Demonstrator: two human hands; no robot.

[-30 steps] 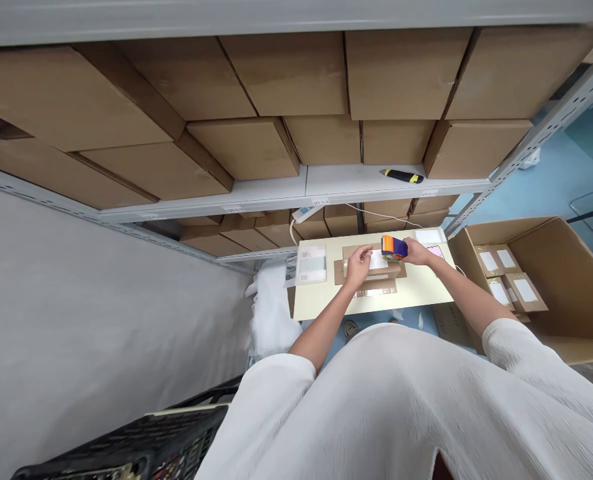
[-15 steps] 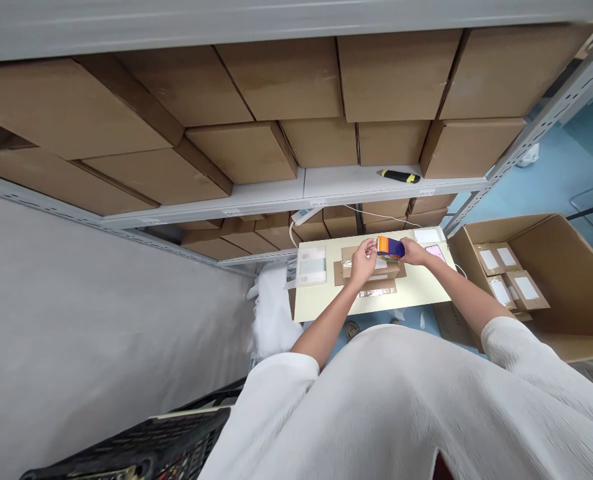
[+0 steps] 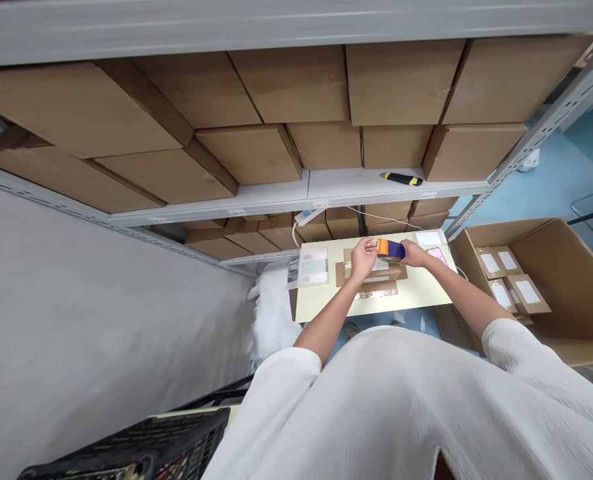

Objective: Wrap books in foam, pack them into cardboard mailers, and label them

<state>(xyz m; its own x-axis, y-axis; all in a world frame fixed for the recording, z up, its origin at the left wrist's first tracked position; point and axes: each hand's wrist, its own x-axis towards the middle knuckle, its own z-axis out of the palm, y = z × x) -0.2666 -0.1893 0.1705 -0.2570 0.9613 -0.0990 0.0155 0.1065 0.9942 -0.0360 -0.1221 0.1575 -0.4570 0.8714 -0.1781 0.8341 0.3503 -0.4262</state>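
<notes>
My right hand (image 3: 414, 254) is wrapped round the purple end of an orange and purple tape dispenser (image 3: 391, 249). At its orange end is my left hand (image 3: 363, 259), fingers bent together; what they pinch is too small to make out. Below both hands a small cardboard box (image 3: 387, 274) with a white label lies on the pale yellow table (image 3: 321, 303), partly covered by the hands and dispenser. Its flaps spread out around it, and shiny clear tape shows on the near flap.
White label stacks in a clear tray (image 3: 314, 267) lie left; a phone (image 3: 437, 255) lies right. A large open carton (image 3: 571, 287) holds several labelled boxes. A utility knife (image 3: 402, 179) rests on the shelf (image 3: 336, 181) among cardboard boxes. A black crate (image 3: 176, 443) stands lower left.
The view has shifted very slightly. Both hands stay at the tape dispenser over the box, with almost no visible movement.
</notes>
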